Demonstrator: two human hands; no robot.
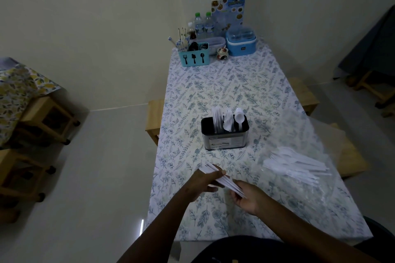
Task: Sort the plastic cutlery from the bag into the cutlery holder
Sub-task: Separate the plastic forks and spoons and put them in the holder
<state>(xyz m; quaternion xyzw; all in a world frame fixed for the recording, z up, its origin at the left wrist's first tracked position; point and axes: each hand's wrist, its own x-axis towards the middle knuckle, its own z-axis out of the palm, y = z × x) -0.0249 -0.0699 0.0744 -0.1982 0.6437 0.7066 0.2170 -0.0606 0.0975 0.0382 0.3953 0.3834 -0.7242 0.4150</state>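
Note:
A dark metal cutlery holder (224, 139) stands mid-table with white plastic knives at its left, forks in the middle and spoons at its right. To its right lies a clear plastic bag (307, 134) with a pile of white plastic cutlery (296, 165) on it. Near the table's front, both hands hold one bundle of white plastic knives (215, 175). My left hand (204, 182) grips its upper end and my right hand (249, 198) grips its lower end.
A floral cloth covers the table (213, 92). At the far end stand a turquoise caddy (193, 57), water bottles (203, 24), a blue container (240, 42) and a menu card (228, 11). Wooden stools (152, 119) flank the table, more at left (42, 119).

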